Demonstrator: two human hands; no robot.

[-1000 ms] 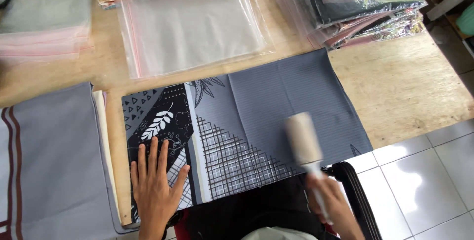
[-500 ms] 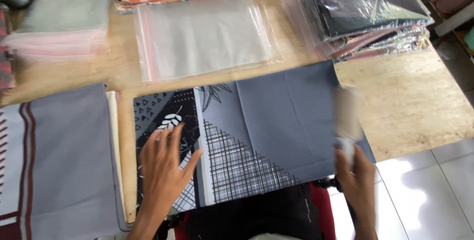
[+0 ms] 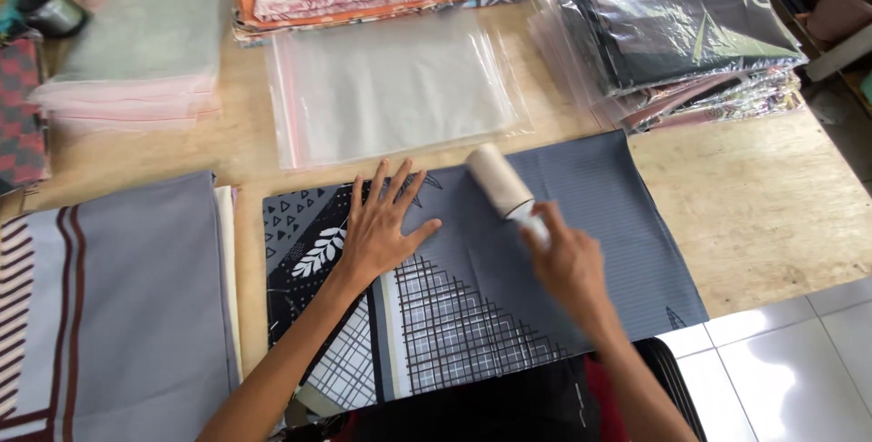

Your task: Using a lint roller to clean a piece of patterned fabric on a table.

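While the left hand [image 3: 381,228] is pressed flat, fingers spread wide and gripping nothing, on the folded grey cloth with black-and-white leaf and grid patterns [image 3: 509,269], a cream cylindrical lint roller [image 3: 498,180] is held by its white handle in the closed right hand [image 3: 565,265]. The roller lies against the smooth cloth, spread on the pale wooden table [image 3: 763,215].

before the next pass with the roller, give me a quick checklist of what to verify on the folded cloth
1. Left hand flat on the grey patterned cloth, pinning it: ok.
2. Right hand gripping the lint roller by its handle: ok.
3. Roller head lying on the cloth: ok.
4. Cloth flat on the wooden table, no visible wrinkles: ok.
5. Near edge hangs past the table: not ok.
6. Lint left on the cloth: cannot tell.
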